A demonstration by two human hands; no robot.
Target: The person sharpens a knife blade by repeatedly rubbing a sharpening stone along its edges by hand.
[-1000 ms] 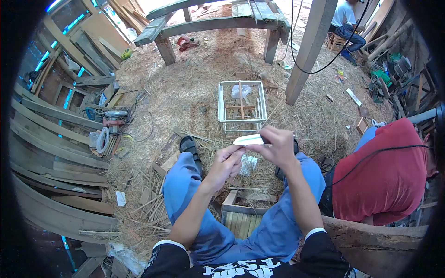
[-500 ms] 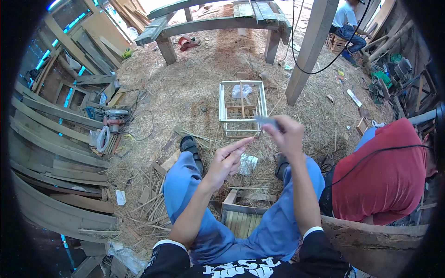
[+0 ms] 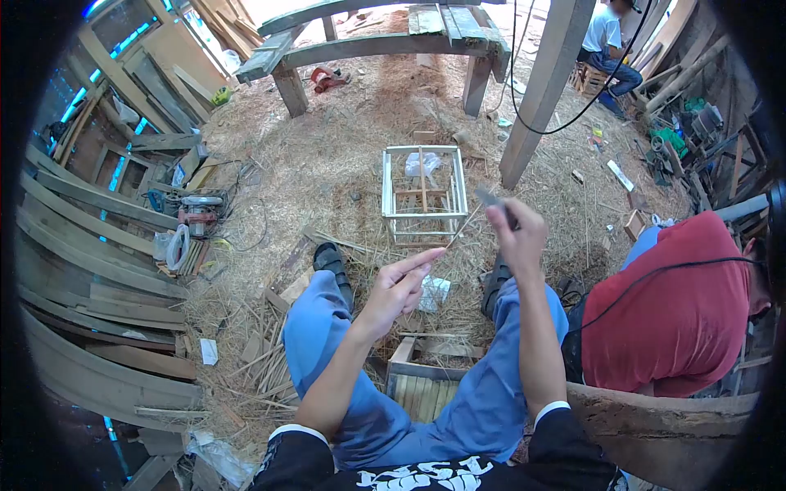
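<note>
My left hand [image 3: 399,288] is closed in front of my knees, its index finger stretched along a thin wooden stick [image 3: 457,235] that points up and away. My right hand [image 3: 521,233], slightly higher and to the right, wraps round a knife. Its grey blade [image 3: 489,197] tilts up to the left, apart from the stick. Beyond both hands a small pale wooden frame [image 3: 386,186] stands on the floor. Between my legs is a wooden box [image 3: 403,350] with several light strips [image 3: 422,394] in it.
A person in a red shirt [image 3: 667,311] bends over close on my right. A wooden post [image 3: 544,94] and a workbench [image 3: 377,49] stand ahead. Circular saw [image 3: 201,214] and stacked boards lie left. Another person [image 3: 604,49] sits far right. Shavings and thin sticks [image 3: 274,352] litter the floor.
My right hand has moved slightly right and down, drawing the knife away from the stick. The left hand stays nearly in place. The whole view has shifted a little.
</note>
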